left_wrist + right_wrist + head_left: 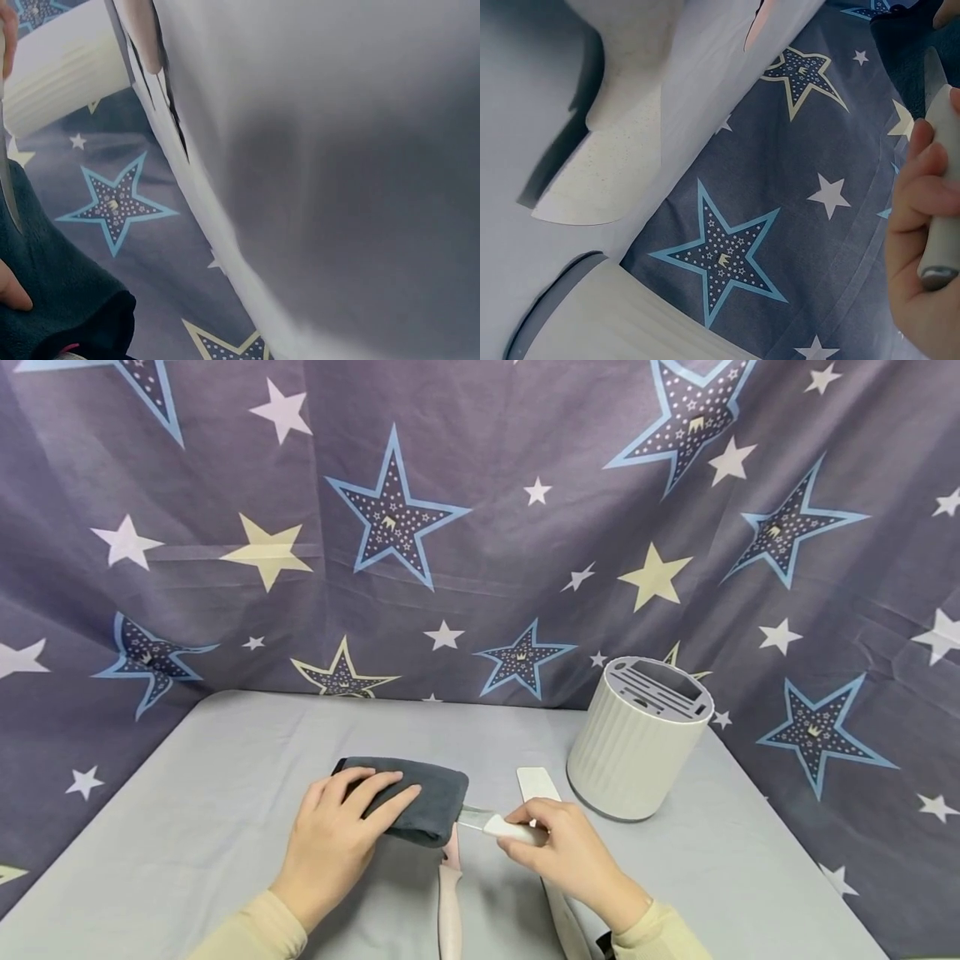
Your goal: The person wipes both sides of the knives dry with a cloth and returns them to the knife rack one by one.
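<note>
While a dark cloth (431,789) is gripped by the left hand (330,839) above the table (187,835), presumably as a guard, a pink-bladed knife (450,910) is laid below, handle toward the near edge. A white-handled knife (516,830) is gripped by the right hand (573,852), blade against the cloth, above a broad-bladed knife (536,783). By the far right corner a knife block (637,752) is stood slots-up.
</note>
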A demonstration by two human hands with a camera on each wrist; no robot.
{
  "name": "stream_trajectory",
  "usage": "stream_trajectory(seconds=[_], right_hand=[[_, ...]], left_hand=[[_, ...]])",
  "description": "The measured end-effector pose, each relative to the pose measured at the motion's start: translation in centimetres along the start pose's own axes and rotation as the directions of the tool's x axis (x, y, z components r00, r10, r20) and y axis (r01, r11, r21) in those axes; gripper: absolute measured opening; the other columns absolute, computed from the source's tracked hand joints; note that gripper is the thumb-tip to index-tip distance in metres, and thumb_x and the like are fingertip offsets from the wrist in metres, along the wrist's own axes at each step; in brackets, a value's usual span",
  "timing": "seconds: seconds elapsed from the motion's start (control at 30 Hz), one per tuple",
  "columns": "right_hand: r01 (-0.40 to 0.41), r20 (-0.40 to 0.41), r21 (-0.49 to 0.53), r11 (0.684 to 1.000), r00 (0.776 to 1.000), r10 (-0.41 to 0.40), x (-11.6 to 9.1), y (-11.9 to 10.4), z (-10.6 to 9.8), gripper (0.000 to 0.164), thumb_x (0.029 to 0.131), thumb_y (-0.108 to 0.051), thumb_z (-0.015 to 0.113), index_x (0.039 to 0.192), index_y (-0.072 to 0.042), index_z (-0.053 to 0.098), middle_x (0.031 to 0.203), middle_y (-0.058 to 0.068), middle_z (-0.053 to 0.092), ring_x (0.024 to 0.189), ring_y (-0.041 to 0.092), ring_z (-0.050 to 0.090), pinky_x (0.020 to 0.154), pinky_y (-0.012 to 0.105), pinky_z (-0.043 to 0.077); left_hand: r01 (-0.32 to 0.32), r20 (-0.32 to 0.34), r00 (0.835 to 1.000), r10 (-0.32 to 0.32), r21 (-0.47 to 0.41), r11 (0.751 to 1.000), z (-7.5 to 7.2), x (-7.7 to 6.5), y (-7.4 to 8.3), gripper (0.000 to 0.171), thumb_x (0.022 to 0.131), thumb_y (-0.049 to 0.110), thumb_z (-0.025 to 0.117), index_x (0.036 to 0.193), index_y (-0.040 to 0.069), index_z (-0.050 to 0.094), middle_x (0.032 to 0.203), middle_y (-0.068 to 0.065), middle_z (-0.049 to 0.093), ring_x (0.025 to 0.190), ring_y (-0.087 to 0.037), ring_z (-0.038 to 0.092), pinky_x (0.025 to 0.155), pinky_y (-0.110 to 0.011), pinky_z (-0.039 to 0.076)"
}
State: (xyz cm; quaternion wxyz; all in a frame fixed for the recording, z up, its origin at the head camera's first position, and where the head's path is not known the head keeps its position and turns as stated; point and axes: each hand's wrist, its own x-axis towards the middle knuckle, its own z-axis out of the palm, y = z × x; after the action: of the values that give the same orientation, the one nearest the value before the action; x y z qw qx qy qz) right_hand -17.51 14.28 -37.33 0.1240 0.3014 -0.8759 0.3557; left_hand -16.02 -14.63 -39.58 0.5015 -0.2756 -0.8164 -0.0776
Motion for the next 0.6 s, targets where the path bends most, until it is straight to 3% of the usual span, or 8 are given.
stream_trajectory(seconds=[0.17,0.6], right_hand=[[0.014,-0.008,-0.008,1.000,1.000,-0.014,0.0,0.0,0.3,0.011,0.076,-0.016,0.080,0.085,-0.015,0.073,0.076,-0.009,0.067,0.060,-0.006,0.044,0.053,0.016,0.042],[0.003,0.017,0.008,1.000,1.000,-0.003,0.2,-0.2,0.7,0.010,0.077,-0.016,0.079,0.084,-0.015,0.073,0.077,-0.009,0.067,0.061,-0.006,0.046,0.055,0.016,0.044]], left_hand=[[0.011,0.033,0.999,-0.011,0.005,1.000,0.2,-0.1,0.4,0.039,0.090,0.013,0.045,0.116,0.025,0.072,0.114,-0.003,0.069,0.103,-0.032,0.061,0.078,-0.048,0.046],[0.002,0.035,0.999,-0.002,-0.021,1.000,0.8,0.0,1.6,0.038,0.088,0.016,0.051,0.119,0.026,0.071,0.116,-0.002,0.069,0.105,-0.031,0.061,0.079,-0.049,0.046]])
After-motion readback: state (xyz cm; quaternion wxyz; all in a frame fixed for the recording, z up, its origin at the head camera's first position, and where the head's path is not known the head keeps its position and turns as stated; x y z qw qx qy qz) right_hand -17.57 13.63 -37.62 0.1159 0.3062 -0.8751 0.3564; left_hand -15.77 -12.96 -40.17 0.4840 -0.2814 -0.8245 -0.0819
